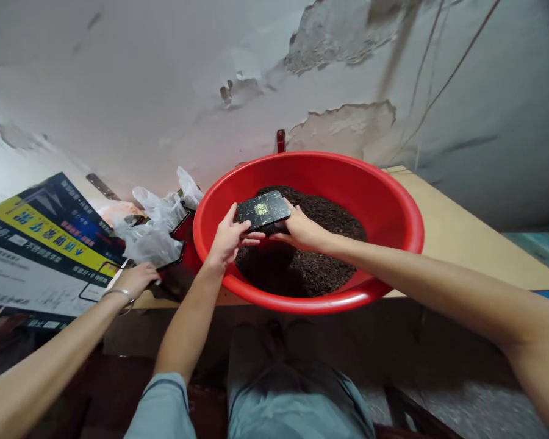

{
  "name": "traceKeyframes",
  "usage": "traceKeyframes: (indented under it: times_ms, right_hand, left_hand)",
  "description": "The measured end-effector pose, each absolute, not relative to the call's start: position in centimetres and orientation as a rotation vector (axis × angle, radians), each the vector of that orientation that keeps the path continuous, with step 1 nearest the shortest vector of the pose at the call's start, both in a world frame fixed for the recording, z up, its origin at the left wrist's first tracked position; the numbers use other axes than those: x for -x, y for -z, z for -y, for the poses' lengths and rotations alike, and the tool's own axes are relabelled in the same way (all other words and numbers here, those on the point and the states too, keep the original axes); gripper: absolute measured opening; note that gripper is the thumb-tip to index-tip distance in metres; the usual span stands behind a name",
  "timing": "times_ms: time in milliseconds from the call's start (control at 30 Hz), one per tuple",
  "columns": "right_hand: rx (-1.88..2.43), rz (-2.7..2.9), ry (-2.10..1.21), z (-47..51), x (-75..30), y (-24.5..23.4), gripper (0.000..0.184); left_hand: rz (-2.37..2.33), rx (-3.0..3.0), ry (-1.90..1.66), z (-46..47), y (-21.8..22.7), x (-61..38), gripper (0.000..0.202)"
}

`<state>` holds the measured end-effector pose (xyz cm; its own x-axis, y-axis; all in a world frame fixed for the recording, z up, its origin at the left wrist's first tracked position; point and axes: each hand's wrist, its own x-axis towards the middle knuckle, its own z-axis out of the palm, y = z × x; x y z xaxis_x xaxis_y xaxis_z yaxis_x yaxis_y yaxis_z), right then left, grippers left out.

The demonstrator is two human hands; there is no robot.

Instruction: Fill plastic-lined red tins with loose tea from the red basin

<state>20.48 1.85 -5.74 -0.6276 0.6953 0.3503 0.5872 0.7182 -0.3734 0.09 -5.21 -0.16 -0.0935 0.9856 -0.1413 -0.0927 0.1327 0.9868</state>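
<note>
A flat black box (263, 207) with rounded corners, pale speckles and a gold square on top is held between both my hands. My left hand (231, 236) grips its left end, thumb on the near edge and fingers below. At the right end, my right hand (302, 228) closes round it, its fingers partly hidden beneath. Under the box stands a large red plastic basin (311, 303). Dark, loose, tea-like bits (329, 268) lie heaped inside; the box is above them, apart from the basin's rim.
Left of the basin, another person's hand (139, 279) with a bracelet reaches toward crumpled clear plastic bags (158, 228). A printed cardboard box (46, 250) stands farther left. The basin sits on a light wooden table (476, 238) against a peeling wall (165, 91).
</note>
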Motion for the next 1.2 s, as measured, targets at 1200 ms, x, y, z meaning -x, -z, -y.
traceKeyframes:
  times_ms: [1200]
  right_hand:
    - [0.659,2.785,-0.034,-5.8,-23.9,5.0,0.103]
  left_hand:
    - [-1.709,-2.589,-0.005,1.2,1.2,-1.8,0.092]
